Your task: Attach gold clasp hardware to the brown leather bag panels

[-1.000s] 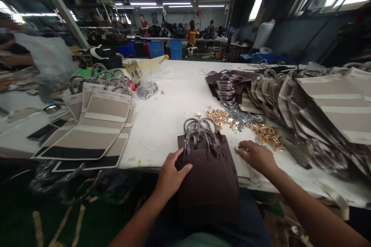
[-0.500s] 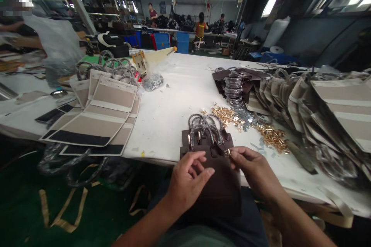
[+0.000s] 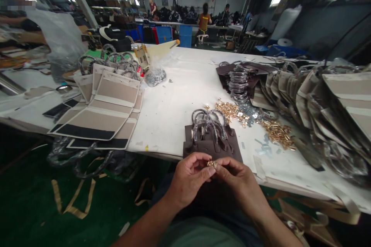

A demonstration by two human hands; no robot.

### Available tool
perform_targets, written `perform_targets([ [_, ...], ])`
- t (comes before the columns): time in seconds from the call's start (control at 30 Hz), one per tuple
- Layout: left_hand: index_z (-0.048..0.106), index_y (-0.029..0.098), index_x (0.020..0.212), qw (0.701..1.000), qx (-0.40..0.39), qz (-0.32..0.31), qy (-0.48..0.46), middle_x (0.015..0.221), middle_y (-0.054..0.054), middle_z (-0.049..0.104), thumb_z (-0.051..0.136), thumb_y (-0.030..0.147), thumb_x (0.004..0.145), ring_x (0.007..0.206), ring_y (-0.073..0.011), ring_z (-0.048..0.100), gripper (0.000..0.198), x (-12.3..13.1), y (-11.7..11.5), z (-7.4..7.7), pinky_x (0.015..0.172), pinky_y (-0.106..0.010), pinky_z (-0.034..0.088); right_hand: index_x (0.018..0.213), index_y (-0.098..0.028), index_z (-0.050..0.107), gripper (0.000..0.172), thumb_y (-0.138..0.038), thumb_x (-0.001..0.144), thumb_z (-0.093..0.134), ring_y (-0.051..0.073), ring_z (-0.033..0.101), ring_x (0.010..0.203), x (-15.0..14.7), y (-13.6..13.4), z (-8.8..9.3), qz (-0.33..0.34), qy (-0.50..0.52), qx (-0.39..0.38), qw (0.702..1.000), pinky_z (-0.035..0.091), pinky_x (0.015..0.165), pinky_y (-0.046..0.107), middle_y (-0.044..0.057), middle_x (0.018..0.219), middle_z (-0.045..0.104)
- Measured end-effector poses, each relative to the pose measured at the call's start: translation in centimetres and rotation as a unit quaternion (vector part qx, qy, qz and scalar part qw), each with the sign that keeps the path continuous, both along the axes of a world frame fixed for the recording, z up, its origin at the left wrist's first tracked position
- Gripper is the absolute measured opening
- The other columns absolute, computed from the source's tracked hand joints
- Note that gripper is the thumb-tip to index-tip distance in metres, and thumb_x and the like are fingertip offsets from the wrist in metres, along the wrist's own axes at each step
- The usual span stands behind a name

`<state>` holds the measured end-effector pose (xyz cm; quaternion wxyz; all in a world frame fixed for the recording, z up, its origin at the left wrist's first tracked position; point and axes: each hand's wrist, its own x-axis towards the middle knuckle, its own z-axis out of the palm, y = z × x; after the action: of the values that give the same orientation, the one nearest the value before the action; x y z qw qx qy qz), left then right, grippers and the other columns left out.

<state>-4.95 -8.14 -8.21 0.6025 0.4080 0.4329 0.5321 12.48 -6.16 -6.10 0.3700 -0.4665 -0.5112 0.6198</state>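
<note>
Between the fingertips of both hands is a small gold metal fitting (image 3: 212, 164). My left hand (image 3: 188, 179) pinches it from the left, thumb and forefinger closed on it. From the other side my right hand (image 3: 239, 179) grips it in the same way. Beneath and behind the hands lies a dark brown bag panel (image 3: 199, 148), hanging over the table's front edge towards my lap. Plastic-wrapped handles (image 3: 208, 123) stand up at its far end. The lower part of the panel is hidden by my hands and in shadow.
Gold fittings lie in loose piles (image 3: 276, 134) on the white table (image 3: 171, 112), with grey metal plates beside them. Stacked beige panels (image 3: 116, 100) are at the left; more beige panels (image 3: 344, 96) and brown pieces (image 3: 255, 68) fill the right. Other people work at the back.
My right hand has moved left, bringing the gold fitting from the panel's right side to my left hand. The left fingers have closed on it.
</note>
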Motion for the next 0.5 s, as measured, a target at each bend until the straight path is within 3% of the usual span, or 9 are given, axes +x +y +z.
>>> perform_targets([
  [0.1,0.069,0.016,0.098,1.000,-0.018,-0.009,-0.014,0.088,-0.003,0.072,0.084,0.036,0.079,0.076,-0.0144,0.068,0.031,0.0,0.3,0.2,0.067,-0.025,0.059,0.095,-0.023,0.075,0.030,-0.050,0.084,0.079,0.023,0.068,0.086,0.3,-0.3,0.2,-0.046,-0.031,0.048,0.997,0.054,0.079,0.032,0.004,0.092,0.076],
  [0.2,0.071,0.016,0.095,0.999,-0.001,0.005,0.041,0.088,-0.004,0.073,0.084,0.035,0.080,0.075,-0.0137,0.068,0.028,-0.1,0.3,0.6,0.070,-0.024,0.059,0.091,-0.026,0.075,0.016,-0.041,0.088,0.076,0.024,0.069,0.089,0.4,-0.5,0.4,-0.078,-0.072,0.177,0.978,0.055,0.081,0.034,0.005,0.093,0.075],
  [0.33,0.075,0.017,0.091,0.987,0.047,0.009,0.152,0.099,-0.007,0.078,0.082,0.031,0.080,0.085,-0.0181,0.073,0.019,-0.5,0.1,1.5,0.076,-0.025,0.059,0.096,-0.027,0.077,0.007,-0.028,0.092,0.071,0.023,0.070,0.090,1.2,-0.3,0.5,-0.025,-0.127,0.313,0.941,0.056,0.080,0.034,0.006,0.095,0.074],
  [0.5,0.078,0.018,0.090,0.977,0.055,-0.009,0.204,0.086,-0.003,0.080,0.084,0.029,0.079,0.074,-0.0163,0.074,0.017,-0.7,-0.3,2.0,0.071,-0.023,0.059,0.097,-0.026,0.076,0.005,-0.024,0.094,0.072,0.018,0.071,0.080,2.1,-0.1,0.2,0.025,-0.141,0.338,0.930,0.055,0.071,0.028,0.003,0.089,0.075],
])
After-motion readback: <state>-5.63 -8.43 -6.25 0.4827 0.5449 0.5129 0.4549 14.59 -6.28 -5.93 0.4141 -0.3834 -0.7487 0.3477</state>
